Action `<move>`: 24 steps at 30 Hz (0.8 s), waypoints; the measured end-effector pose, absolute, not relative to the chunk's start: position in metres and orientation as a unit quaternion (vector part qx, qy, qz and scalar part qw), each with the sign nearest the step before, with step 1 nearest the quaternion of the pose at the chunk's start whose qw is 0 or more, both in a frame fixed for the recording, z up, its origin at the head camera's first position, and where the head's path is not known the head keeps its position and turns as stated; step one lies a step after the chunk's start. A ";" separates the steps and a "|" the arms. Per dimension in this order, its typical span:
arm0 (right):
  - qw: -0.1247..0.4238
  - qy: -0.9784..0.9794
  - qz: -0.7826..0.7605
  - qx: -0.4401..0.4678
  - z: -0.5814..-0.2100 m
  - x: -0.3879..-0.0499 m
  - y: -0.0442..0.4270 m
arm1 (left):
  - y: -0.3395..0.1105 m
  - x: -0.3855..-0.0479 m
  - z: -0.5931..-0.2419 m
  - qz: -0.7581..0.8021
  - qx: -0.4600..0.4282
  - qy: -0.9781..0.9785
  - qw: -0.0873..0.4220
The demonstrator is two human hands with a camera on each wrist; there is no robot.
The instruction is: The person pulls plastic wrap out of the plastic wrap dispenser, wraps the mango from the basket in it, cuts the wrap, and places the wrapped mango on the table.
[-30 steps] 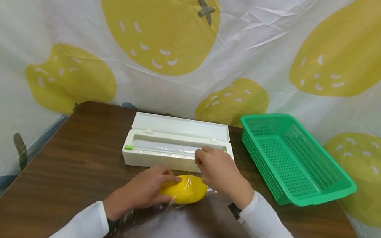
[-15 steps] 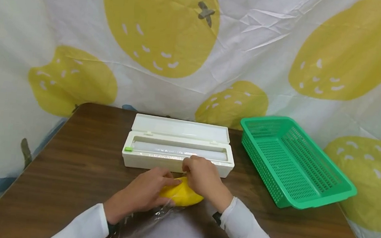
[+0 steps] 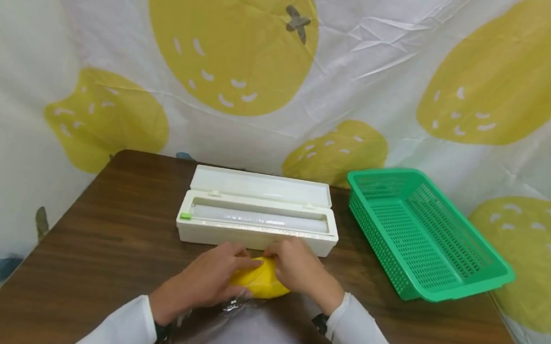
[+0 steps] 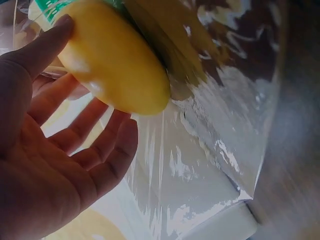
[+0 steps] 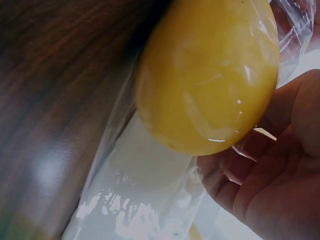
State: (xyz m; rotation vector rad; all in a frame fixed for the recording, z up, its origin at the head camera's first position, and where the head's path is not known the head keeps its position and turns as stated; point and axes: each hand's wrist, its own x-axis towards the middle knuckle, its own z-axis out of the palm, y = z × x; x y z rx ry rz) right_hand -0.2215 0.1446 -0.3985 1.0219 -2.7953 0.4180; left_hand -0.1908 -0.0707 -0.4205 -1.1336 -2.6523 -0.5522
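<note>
A smooth yellow oval object [image 3: 261,281] lies on the table in front of the white box, partly covered by clear film [image 5: 240,100]. My left hand [image 3: 205,276] holds its left end, thumb on one side and fingers on the other in the left wrist view [image 4: 75,145]. Over its right end is my right hand [image 3: 298,268], fingers curled at the top with the film; in the right wrist view the hand [image 5: 280,170] is beside the object [image 5: 210,75]. Loose film [image 4: 220,115] spreads from the object toward the box.
The white box [image 3: 256,240] stands behind the hands, lid raised, with a roll of film [image 3: 256,218] inside and a green piece at its left end. A green basket [image 3: 463,290] is at the right. Patterned cloth [image 3: 239,135] hangs behind the brown table [image 3: 115,234].
My right hand has moved left and down from above the box's front onto the yellow object, bringing film over it. My left hand has stayed nearly still.
</note>
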 end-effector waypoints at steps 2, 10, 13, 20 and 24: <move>0.078 -0.922 0.145 0.352 -0.401 -0.222 0.146 | -0.071 -0.191 -0.420 -0.190 -0.383 -0.898 0.102; 0.100 -0.915 0.157 0.357 -0.405 -0.221 0.150 | -0.098 -0.178 -0.398 -0.183 -0.328 -0.918 0.128; 0.100 -0.916 0.163 0.354 -0.405 -0.220 0.149 | -0.117 -0.169 -0.386 -0.195 -0.301 -0.924 0.133; 0.098 -0.917 0.164 0.351 -0.406 -0.218 0.146 | -0.151 -0.139 -0.373 -0.211 -0.271 -0.939 0.017; 0.092 -0.919 0.165 0.346 -0.404 -0.219 0.145 | -0.157 -0.128 -0.378 -0.231 -0.279 -0.920 -0.150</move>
